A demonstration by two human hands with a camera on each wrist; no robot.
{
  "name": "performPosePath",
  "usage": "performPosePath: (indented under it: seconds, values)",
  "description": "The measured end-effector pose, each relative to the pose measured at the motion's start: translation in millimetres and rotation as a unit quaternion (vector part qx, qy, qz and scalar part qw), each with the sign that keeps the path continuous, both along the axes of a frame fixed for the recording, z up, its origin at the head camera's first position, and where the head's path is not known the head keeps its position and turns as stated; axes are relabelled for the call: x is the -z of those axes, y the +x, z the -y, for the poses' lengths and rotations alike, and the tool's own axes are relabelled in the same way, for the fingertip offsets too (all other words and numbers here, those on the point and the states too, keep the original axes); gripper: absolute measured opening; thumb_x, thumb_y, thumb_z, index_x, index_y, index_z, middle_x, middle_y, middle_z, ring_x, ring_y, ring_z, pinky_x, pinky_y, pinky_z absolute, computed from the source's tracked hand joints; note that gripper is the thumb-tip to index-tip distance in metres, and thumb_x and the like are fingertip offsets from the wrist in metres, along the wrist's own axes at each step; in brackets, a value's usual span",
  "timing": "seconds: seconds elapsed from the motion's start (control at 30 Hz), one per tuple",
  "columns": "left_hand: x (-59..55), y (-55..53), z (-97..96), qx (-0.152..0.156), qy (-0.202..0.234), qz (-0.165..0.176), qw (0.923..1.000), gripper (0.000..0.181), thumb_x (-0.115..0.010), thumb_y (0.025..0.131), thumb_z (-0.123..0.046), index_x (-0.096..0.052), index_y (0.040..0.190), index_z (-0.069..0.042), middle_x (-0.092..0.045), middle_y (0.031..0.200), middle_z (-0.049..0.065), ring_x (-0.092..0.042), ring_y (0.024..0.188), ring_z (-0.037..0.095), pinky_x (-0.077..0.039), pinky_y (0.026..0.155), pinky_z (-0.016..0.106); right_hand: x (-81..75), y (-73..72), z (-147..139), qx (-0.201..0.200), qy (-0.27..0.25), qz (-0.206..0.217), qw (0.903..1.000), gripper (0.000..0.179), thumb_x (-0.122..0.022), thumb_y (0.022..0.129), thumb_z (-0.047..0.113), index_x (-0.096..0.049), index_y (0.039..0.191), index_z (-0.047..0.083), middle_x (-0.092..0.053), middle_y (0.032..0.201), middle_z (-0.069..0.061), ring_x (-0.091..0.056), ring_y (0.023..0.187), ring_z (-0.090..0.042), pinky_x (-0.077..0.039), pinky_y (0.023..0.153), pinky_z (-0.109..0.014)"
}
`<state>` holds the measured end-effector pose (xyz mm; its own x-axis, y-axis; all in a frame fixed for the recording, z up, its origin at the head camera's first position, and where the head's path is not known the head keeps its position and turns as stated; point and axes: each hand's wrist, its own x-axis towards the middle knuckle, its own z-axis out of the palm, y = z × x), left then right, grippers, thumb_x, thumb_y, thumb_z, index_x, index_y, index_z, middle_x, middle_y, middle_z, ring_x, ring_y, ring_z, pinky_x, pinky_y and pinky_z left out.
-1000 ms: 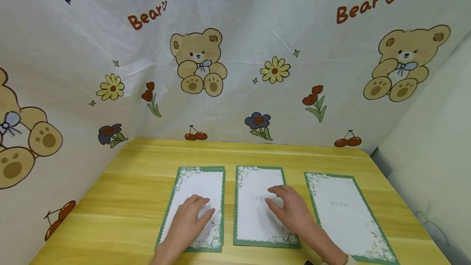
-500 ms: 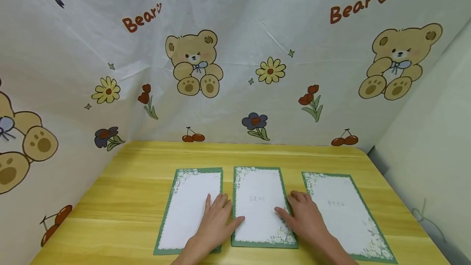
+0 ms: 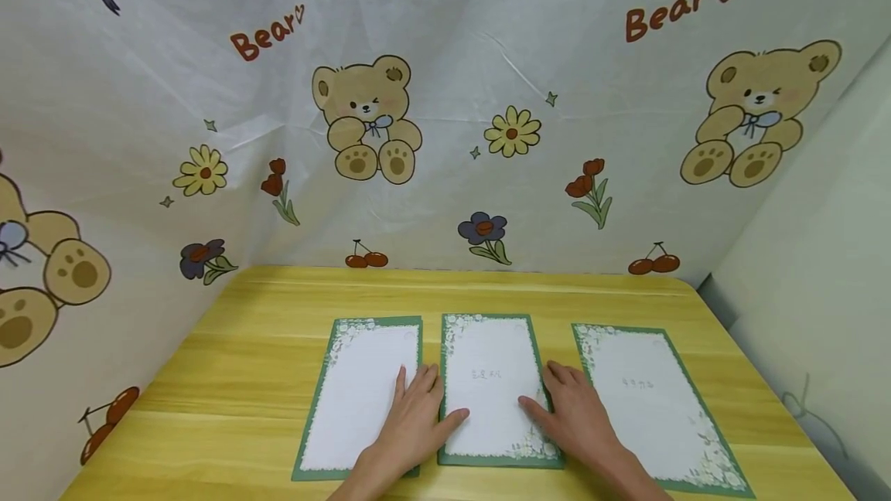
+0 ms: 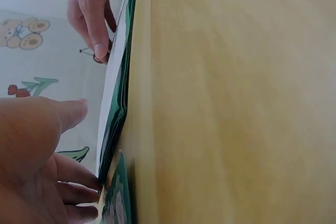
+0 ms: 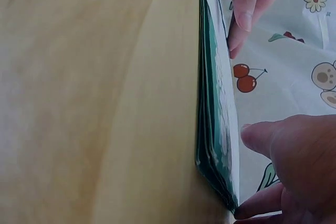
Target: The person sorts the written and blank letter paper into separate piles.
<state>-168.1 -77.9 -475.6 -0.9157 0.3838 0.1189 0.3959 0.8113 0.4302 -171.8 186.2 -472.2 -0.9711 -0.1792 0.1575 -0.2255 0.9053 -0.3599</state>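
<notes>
A stack of green-bordered paper sheets (image 3: 487, 420) with flower corners lies in the middle of the table, faint handwriting on its top sheet. My left hand (image 3: 416, 420) is at its left edge, fingertips right at the side of the stack. Opposite, at the right edge, my right hand (image 3: 579, 412) has its fingers along the side. Both thumbs reach over the top sheet; in the left wrist view the left thumb (image 4: 73, 114) stands raised above the paper. Several layers show along the stack's edge (image 5: 207, 108) in the right wrist view.
Left of the stack lie similar sheets (image 3: 362, 400), partly covered by the left hand. Another bordered sheet (image 3: 661, 408) with handwriting lies to the right. The yellow wood-grain table (image 3: 209, 393) meets a bear-print cloth (image 3: 431, 215) at the back.
Both hands were spread above the left and middle sheets one second ago. They have come down to either side of the middle stack, the left moving right, and have hardly moved since.
</notes>
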Motion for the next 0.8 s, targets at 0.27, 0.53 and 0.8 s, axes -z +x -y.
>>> performPosePath:
  seconds: [0.27,0.53,0.8]
  values:
    - [-2.8,2.2,0.3,0.010,0.013,0.014,0.9998,0.076,-0.056,0.098,-0.051,-0.050,0.136,0.015,-0.036,0.150,0.031,-0.030,0.141,0.043,-0.009,0.113,0.065,-2.2,1.9,1.7,-0.007,0.007,-0.006,0.9999,0.070,-0.067,0.094,0.040,-0.050,0.138,-0.012,-0.044,0.145,-0.029,-0.041,0.131,-0.047,-0.038,0.100,-0.063]
    - [-6.8,3.4,2.0,0.015,0.044,0.011,0.9989,0.066,-0.055,0.102,-0.037,-0.046,0.136,0.019,-0.034,0.149,0.034,-0.030,0.141,0.044,-0.010,0.114,0.064,-4.7,5.9,7.3,-0.016,-0.004,-0.038,0.9991,0.062,-0.070,0.093,0.026,-0.050,0.138,-0.011,-0.045,0.146,-0.026,-0.047,0.127,-0.046,-0.042,0.099,-0.060]
    - [-8.9,-1.0,2.7,-0.007,0.182,0.013,0.9832,0.042,-0.062,0.097,-0.010,-0.054,0.133,0.013,-0.058,0.131,0.025,-0.051,0.127,0.039,-0.013,0.113,0.064,-5.8,5.2,6.3,0.004,-0.189,-0.029,0.9816,0.045,-0.065,0.094,0.001,-0.055,0.139,-0.003,-0.064,0.108,-0.009,-0.064,0.086,-0.017,-0.054,0.069,-0.029]
